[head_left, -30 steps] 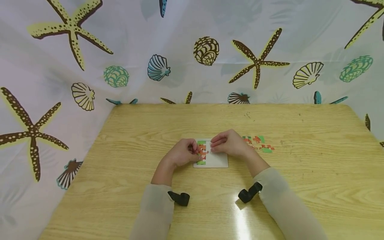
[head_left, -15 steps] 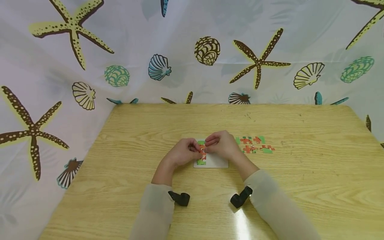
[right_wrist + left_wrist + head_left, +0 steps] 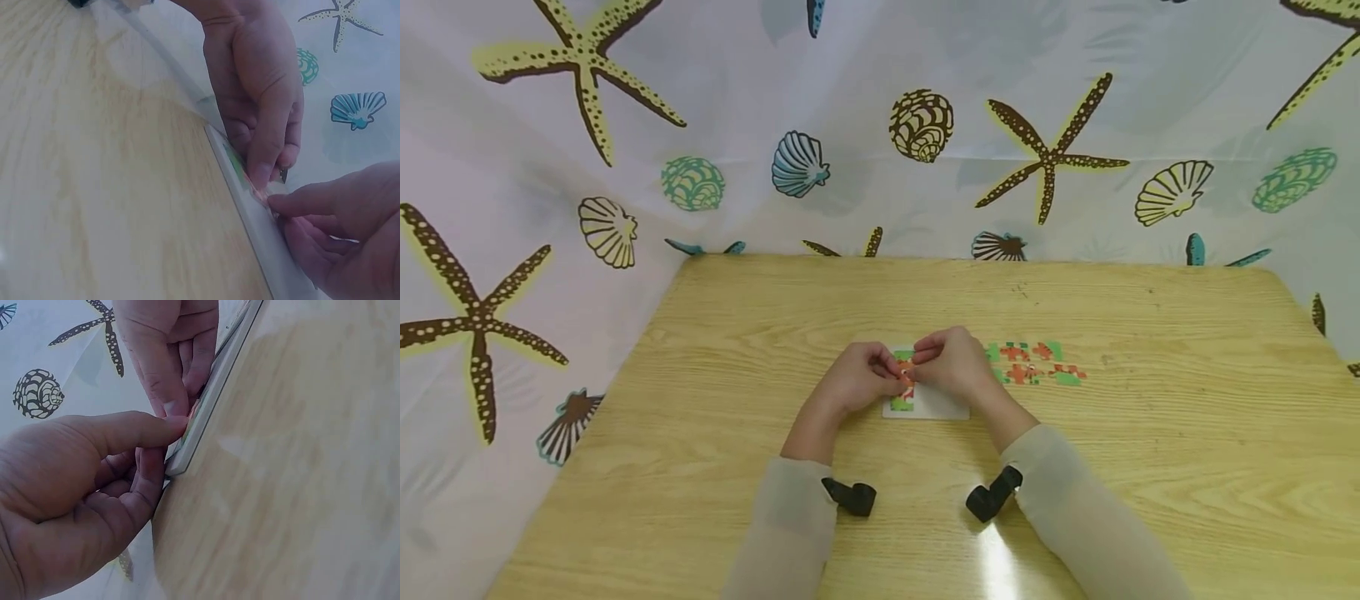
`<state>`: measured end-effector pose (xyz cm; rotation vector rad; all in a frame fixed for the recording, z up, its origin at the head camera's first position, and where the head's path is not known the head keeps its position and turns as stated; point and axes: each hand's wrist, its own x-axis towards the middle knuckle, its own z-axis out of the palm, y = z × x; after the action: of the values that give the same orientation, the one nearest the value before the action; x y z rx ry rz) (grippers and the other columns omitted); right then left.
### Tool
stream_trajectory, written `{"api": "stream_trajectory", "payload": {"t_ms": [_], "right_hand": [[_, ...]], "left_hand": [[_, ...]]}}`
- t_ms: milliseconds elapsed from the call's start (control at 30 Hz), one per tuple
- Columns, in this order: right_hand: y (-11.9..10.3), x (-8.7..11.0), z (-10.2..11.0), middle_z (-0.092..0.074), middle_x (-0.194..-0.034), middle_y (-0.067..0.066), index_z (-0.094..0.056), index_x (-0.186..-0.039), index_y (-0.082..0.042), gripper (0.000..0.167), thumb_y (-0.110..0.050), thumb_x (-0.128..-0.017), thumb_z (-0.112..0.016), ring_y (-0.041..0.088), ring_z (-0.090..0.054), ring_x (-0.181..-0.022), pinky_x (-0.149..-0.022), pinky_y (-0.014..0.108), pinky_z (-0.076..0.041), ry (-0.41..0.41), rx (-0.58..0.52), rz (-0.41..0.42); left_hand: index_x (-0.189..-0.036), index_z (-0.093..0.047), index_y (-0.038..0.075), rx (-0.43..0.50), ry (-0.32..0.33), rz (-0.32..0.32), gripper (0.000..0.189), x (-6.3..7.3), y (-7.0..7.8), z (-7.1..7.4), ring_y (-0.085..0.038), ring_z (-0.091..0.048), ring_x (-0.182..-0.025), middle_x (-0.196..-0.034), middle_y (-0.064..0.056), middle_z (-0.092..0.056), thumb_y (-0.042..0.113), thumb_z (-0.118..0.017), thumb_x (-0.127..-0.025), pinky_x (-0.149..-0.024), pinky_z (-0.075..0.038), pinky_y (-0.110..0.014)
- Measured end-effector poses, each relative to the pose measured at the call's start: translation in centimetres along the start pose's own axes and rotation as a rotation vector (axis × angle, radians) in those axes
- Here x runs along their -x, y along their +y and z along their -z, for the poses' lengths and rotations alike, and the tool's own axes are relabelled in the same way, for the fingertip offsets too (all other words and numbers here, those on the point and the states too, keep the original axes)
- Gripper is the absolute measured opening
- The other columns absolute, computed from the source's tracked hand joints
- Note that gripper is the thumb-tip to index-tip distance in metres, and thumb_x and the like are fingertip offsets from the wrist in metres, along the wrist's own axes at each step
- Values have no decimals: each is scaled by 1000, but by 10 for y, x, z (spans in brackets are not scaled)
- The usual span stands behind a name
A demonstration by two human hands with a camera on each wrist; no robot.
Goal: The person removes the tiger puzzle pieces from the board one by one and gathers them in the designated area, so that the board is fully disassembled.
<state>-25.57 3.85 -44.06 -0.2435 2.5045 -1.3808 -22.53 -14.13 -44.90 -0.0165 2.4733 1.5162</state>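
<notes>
A white puzzle board (image 3: pixel 942 407) lies flat on the table, with a strip of joined green and orange puzzle pieces (image 3: pixel 902 403) along its left side. My left hand (image 3: pixel 863 379) holds the board's left edge, thumb on top over the strip and fingers curled at the side. From the right, my right hand (image 3: pixel 957 367) reaches over the board and pinches a small orange puzzle piece (image 3: pixel 260 195) at the strip's inner edge. The fingertips of both hands nearly meet there and hide much of the piece. In the left wrist view the board (image 3: pixel 199 434) appears edge-on.
Several loose green and orange puzzle pieces (image 3: pixel 1033 373) lie on the wooden table (image 3: pixel 1150 467) just right of the board. A white curtain (image 3: pixel 850 75) printed with starfish and shells hangs behind and to the left.
My right hand has moved left over the board to the strip of pieces, uncovering more loose pieces on its right. My left hand stays at the board's left edge.
</notes>
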Motion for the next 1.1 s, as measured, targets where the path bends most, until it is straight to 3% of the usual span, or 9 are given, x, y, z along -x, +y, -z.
{"api": "stream_trajectory", "payload": {"t_ms": [267,500,767,1100], "right_hand": [[-7,1,-5,-78,-98,8,-77,-114,-1,30,-10,-87,-85,20,-73,-91,-85,34,-57,53,37,-64],[-9,0,-8,-78,-97,10,-76,-113,2,29,-7,-87,-83,19,-73,-87,-81,31,-58,70,26,-60],[-11,0,-12,-78,-93,8,-77,-111,1,27,-9,-87,-84,17,-72,-83,-78,30,-56,97,53,-70],[-10,0,-10,-77,-96,9,-76,-113,0,26,-8,-90,-81,18,-72,-86,-78,29,-56,68,30,-65]], "left_hand": [[-85,-65,7,-55,8,-7,17,-1,1,-2,-17,-59,-77,-82,-5,-66,7,-82,-88,-71,-45,-27],[-85,-65,6,-43,44,28,17,-1,4,-3,-18,-60,-78,-83,-6,-67,6,-83,-88,-70,-46,-27],[-85,-65,6,-40,39,27,18,0,3,-2,-17,-59,-77,-83,-5,-67,5,-82,-88,-71,-46,-27],[-82,-64,8,-72,51,2,20,1,2,-3,-15,-61,-75,-80,-4,-67,12,-83,-89,-70,-46,-26]]}}
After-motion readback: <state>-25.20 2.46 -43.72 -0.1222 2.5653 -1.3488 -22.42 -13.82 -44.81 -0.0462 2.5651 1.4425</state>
